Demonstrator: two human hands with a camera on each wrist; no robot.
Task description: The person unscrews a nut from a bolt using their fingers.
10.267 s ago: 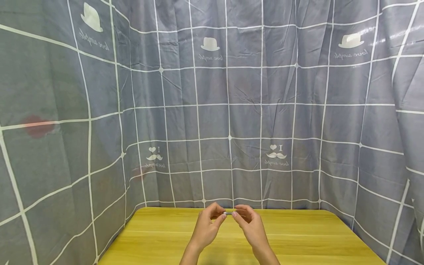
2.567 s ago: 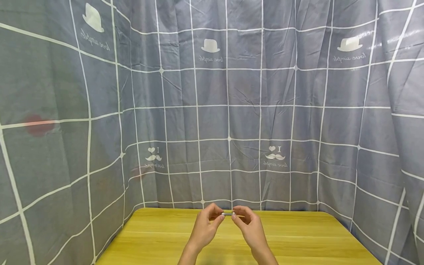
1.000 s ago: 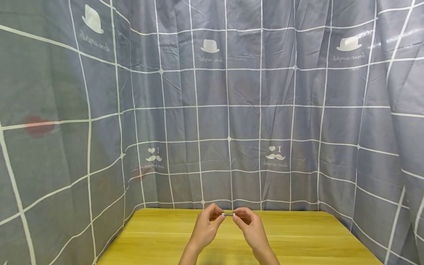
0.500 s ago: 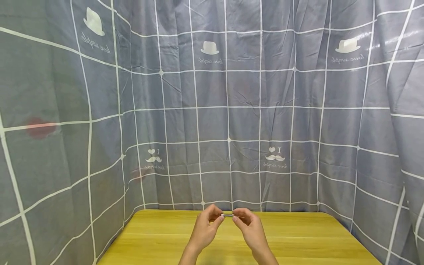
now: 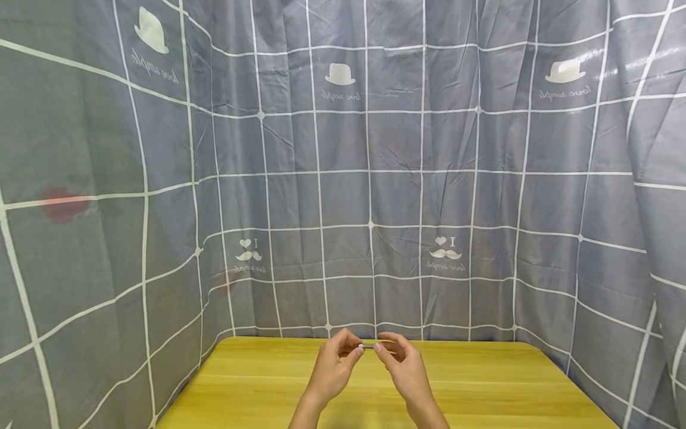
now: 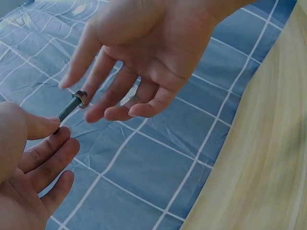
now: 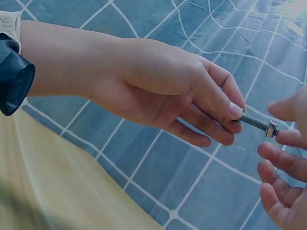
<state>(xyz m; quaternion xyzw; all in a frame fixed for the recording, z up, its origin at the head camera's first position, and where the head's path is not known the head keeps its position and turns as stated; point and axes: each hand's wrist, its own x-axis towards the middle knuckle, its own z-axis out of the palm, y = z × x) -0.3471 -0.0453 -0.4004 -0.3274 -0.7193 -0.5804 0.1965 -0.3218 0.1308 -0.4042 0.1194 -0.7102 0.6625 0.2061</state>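
Down at six o'clock in the head view, the bolt [image 5: 368, 346] is just a thin sliver over the desk [image 5: 257, 381]; both wrist views pick out threads and a nut [image 7: 271, 128]! The left hand [image 5: 331, 366], at nine o'clock, pinches the opposite end; the right hand [image 5: 408, 370], at three, spreads loosely by the nut, contact unclear.

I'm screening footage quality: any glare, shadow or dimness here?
Head: bright, glare upper right on the curtain; left wrist: dimmer, bluish, though threads show on the bolt; right wrist: also dim, glare top right, soft shadow lower left on the wood-grain table.
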